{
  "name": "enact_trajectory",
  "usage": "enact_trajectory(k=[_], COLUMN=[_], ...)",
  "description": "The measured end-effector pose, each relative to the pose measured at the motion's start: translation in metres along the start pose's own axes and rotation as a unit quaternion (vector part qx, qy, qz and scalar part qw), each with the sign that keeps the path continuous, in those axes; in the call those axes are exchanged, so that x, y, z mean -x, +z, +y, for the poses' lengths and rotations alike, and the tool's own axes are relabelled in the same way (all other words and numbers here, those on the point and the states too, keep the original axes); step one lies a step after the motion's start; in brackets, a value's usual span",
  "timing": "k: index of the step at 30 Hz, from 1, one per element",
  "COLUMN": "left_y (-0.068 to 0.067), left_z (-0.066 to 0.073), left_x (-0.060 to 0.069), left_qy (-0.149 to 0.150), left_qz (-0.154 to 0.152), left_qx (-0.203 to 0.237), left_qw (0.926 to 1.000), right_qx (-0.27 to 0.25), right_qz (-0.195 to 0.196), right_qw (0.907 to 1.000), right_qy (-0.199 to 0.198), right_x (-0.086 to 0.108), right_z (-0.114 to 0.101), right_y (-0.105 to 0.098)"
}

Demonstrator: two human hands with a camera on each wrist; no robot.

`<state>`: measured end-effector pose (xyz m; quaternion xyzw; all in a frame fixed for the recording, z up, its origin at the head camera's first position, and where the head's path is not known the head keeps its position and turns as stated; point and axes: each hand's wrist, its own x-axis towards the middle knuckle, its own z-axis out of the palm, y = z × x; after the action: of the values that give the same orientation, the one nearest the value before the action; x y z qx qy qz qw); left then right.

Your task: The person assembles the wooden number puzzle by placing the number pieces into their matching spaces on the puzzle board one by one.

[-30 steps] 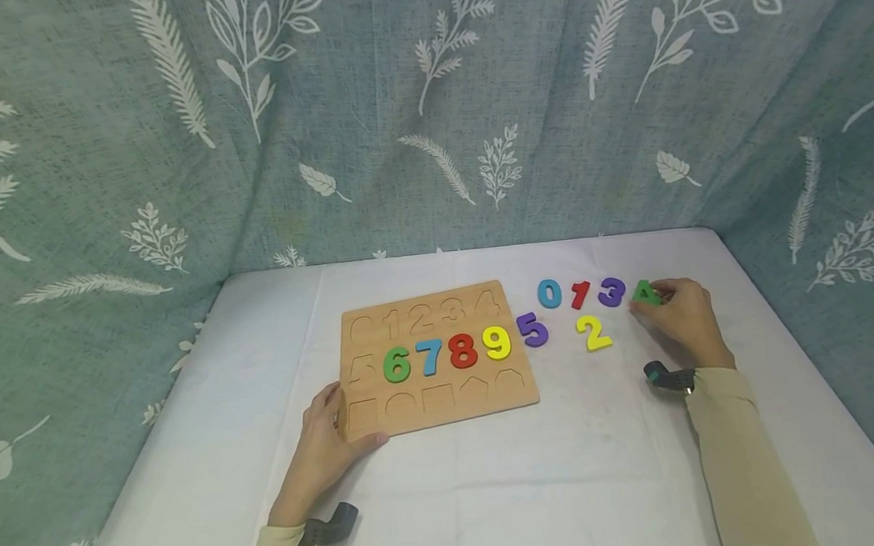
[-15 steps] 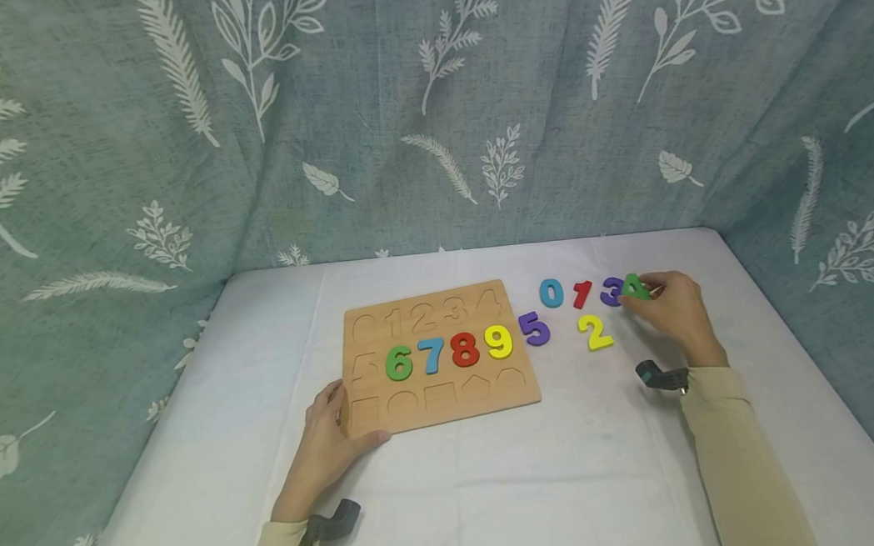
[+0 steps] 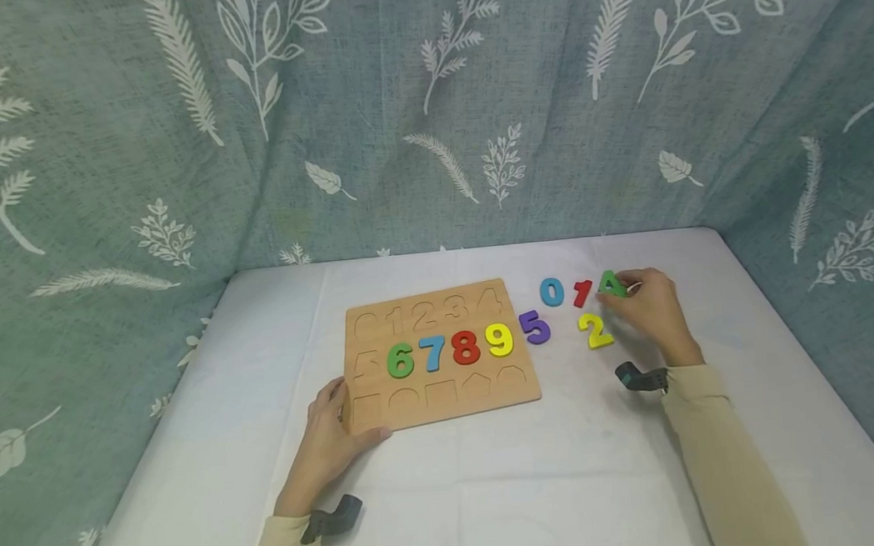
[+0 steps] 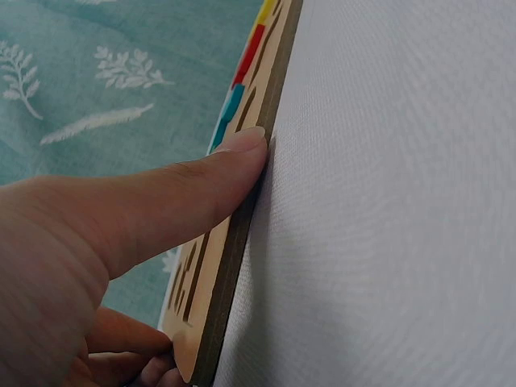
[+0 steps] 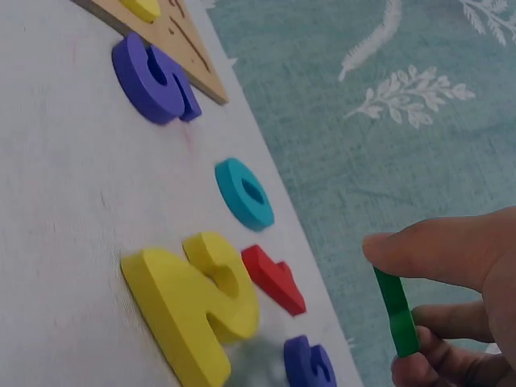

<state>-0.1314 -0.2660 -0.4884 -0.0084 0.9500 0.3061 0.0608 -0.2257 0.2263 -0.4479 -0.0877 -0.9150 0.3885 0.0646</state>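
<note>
My left hand [image 3: 326,447] holds the near left corner of a wooden number puzzle board [image 3: 443,379], thumb on the front edge and fingers at the left side. A green number 4 [image 3: 609,282] is pinched between my right hand's [image 3: 653,310] thumb and fingers; the right wrist view shows this green piece [image 5: 397,314] edge-on, raised off the table. The purple 3 [image 5: 309,361] lies below it, hidden in the head view. Nearby lie the red 1 [image 3: 583,293], blue 0 [image 3: 552,292], yellow 2 [image 3: 597,331] and purple 5 [image 3: 535,328], the last beside the board's right edge.
On the board's middle row sit a green 6 [image 3: 401,360], blue 7 [image 3: 433,352], red 8 [image 3: 466,348] and yellow 9 [image 3: 499,340]. Outlined number and shape recesses surround them. The white-covered table [image 3: 510,486] ends at a leaf-patterned curtain [image 3: 387,201].
My right hand has carried the green 4 leftward, from right of the purple 3 to over it, covering it in the head view. My left hand keeps its hold on the board.
</note>
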Motion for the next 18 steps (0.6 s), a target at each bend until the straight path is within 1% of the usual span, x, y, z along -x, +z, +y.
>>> enact_trajectory(k=[4, 10, 13, 18], left_y=[0.000, -0.001, -0.001, 0.000], left_z=[0.000, 0.001, 0.001, 0.002], left_x=[0.000, 0.001, 0.001, 0.001], left_qy=[0.002, 0.007, 0.007, 0.012], left_qz=[0.001, 0.002, 0.002, 0.006], left_qx=[0.000, 0.002, 0.001, -0.003], left_qw=[1.0000, 1.0000, 1.0000, 0.9999], right_qx=[0.004, 0.004, 0.006, -0.002], right_qz=[-0.004, 0.000, -0.003, -0.015], right_qw=[0.9997, 0.9984, 0.9979, 0.9977], right_qy=[-0.024, -0.057, -0.065, -0.066], right_x=[-0.001, -0.004, -0.006, -0.009], right_z=[-0.008, -0.023, -0.032, -0.046], right_y=[0.006, 0.017, 0.024, 0.037])
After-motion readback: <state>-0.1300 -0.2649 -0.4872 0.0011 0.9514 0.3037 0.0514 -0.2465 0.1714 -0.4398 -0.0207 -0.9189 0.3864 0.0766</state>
